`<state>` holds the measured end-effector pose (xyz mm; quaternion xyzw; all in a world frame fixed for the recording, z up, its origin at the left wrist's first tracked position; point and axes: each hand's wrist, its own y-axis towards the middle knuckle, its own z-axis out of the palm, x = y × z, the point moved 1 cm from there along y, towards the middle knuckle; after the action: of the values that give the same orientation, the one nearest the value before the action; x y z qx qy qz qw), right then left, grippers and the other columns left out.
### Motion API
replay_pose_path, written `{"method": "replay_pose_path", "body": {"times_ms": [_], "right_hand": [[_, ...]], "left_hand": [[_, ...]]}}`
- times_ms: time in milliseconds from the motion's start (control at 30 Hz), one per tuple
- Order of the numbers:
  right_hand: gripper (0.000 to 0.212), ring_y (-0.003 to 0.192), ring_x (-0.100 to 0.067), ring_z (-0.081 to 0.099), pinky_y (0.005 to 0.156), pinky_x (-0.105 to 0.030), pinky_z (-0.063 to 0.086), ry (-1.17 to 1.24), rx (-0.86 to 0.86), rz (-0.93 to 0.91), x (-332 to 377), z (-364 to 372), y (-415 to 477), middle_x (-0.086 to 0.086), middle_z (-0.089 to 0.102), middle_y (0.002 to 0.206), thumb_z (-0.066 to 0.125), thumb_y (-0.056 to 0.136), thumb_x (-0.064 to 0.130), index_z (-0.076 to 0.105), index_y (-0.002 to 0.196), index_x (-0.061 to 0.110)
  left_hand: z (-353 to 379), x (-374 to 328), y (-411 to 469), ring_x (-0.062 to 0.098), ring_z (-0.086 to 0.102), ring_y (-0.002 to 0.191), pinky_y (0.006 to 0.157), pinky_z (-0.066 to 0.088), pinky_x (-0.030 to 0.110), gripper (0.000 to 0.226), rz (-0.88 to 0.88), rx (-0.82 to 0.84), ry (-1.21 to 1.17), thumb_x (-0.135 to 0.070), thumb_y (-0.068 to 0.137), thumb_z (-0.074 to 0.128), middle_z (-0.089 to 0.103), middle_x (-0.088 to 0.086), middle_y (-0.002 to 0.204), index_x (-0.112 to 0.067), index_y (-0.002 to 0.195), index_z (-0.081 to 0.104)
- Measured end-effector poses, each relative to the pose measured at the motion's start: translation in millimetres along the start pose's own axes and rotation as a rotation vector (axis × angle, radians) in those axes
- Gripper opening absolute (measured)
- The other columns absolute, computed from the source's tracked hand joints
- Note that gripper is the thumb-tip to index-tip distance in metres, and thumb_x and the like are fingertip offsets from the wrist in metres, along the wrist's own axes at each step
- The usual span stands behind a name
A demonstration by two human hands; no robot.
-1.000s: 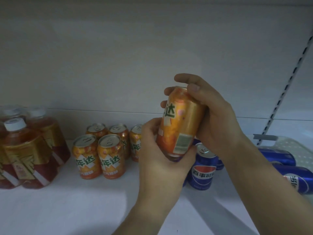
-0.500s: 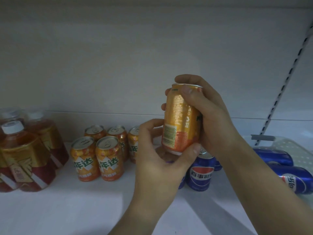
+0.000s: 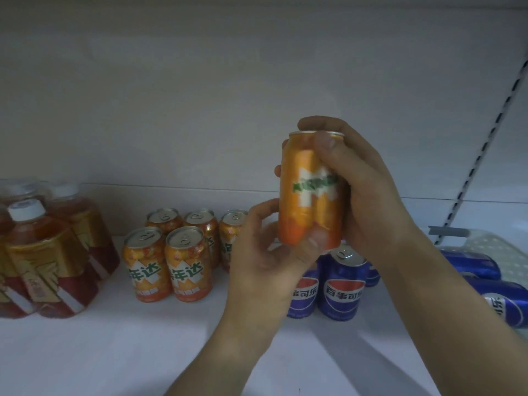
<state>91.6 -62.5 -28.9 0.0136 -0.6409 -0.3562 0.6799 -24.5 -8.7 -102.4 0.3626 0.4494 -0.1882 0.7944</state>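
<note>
An orange soda can is held upright in the air above the white shelf. My right hand grips it from the right, thumb across its front and fingers curled over its top rim. My left hand pinches the can's lower edge from below, its thumb on the front of the base. A green logo on the can faces me.
Several orange cans stand in a group at left centre. Blue cola cans stand just below the held can, and more blue cans lie on their sides at right. Bottled tea stands at the far left.
The can has been turned about its axis between both hands: the printed text side gave way to the green logo. It stayed at about the same height.
</note>
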Motion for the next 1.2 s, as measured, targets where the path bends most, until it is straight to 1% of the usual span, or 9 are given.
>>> {"method": "replay_pose_path", "body": {"times_ms": [100,233,333,500,700,900,967,1100,1200], "right_hand": [[0.037,0.102,-0.039,0.073,0.076,-0.043,0.062,0.057,0.007,0.008,3.4,-0.4,0.5,-0.014,0.073,0.118,0.059,0.091,0.029,0.063,0.124,0.012],[0.035,0.103,-0.041,0.072,0.080,-0.046,0.062,0.044,0.024,-0.013,1.6,-0.2,-0.2,-0.016,0.072,0.117,0.058,0.091,0.025,0.062,0.123,0.012],[0.036,0.100,-0.035,0.073,0.081,-0.043,0.061,0.081,0.058,0.014,-1.8,2.5,0.1,-0.013,0.074,0.115,0.056,0.091,0.026,0.062,0.124,0.012],[0.037,0.102,-0.035,0.072,0.085,-0.047,0.059,0.107,0.065,0.036,-5.9,3.0,1.0,-0.015,0.073,0.115,0.054,0.093,0.028,0.061,0.126,0.012],[0.037,0.119,-0.048,0.064,0.103,-0.066,0.051,0.006,0.013,0.033,-12.0,-0.1,2.6,-0.023,0.066,0.128,0.061,0.090,0.032,0.065,0.124,0.016],[0.040,0.108,-0.043,0.071,0.084,-0.050,0.060,0.012,-0.015,0.002,-2.9,-1.0,1.3,-0.018,0.071,0.122,0.063,0.088,0.028,0.063,0.125,0.013],[0.037,0.105,-0.040,0.073,0.081,-0.047,0.060,0.009,-0.038,-0.031,-0.5,-3.0,0.4,-0.016,0.071,0.122,0.063,0.088,0.027,0.063,0.123,0.014],[0.036,0.110,-0.040,0.071,0.084,-0.049,0.060,-0.028,-0.031,-0.033,-2.5,-4.9,-0.1,-0.015,0.070,0.124,0.062,0.090,0.029,0.063,0.124,0.017],[0.036,0.109,-0.040,0.069,0.085,-0.050,0.060,0.008,-0.008,-0.006,0.0,-4.7,0.8,-0.020,0.068,0.125,0.060,0.091,0.030,0.063,0.123,0.014]], "left_hand": [[-3.8,-1.7,0.2,0.029,0.072,0.106,0.082,0.058,0.039,0.069,-0.047,0.063,-0.026,-0.063,0.064,0.082,0.074,0.003,0.118,-0.027,0.120,0.065],[3.9,-5.9,-2.7,0.015,0.074,0.100,0.076,0.060,0.026,0.069,0.053,-0.020,0.048,-0.031,0.066,0.092,0.072,-0.007,0.114,-0.027,0.123,0.055],[8.6,-4.0,-6.4,0.012,0.075,0.093,0.072,0.060,0.025,0.068,0.138,-0.097,0.135,-0.017,0.061,0.087,0.070,-0.011,0.107,-0.026,0.118,0.052],[7.2,1.5,-9.2,0.007,0.071,0.100,0.075,0.062,0.030,0.077,0.209,-0.220,0.309,-0.031,0.055,0.096,0.064,-0.018,0.112,-0.039,0.117,0.050],[0.8,3.3,-8.7,0.007,0.063,0.107,0.080,0.060,0.030,0.088,0.341,-0.318,0.605,-0.039,0.054,0.097,0.055,-0.019,0.116,-0.039,0.124,0.044],[2.1,-3.8,-5.2,0.017,0.071,0.107,0.085,0.061,0.033,0.056,0.091,-0.038,0.098,-0.039,0.075,0.075,0.071,-0.007,0.118,-0.026,0.126,0.056],[1.1,-4.1,-3.7,0.015,0.071,0.107,0.083,0.060,0.028,0.059,0.071,0.017,0.099,-0.036,0.076,0.080,0.070,-0.007,0.120,-0.028,0.128,0.055],[2.6,-2.4,-4.7,0.009,0.073,0.098,0.073,0.059,0.021,0.068,0.104,-0.071,0.183,-0.030,0.062,0.089,0.068,-0.010,0.113,-0.030,0.120,0.053],[-1.2,-0.3,-2.0,0.021,0.073,0.102,0.080,0.060,0.036,0.063,0.025,-0.012,0.042,-0.049,0.069,0.086,0.073,-0.002,0.115,-0.023,0.120,0.060]]}}
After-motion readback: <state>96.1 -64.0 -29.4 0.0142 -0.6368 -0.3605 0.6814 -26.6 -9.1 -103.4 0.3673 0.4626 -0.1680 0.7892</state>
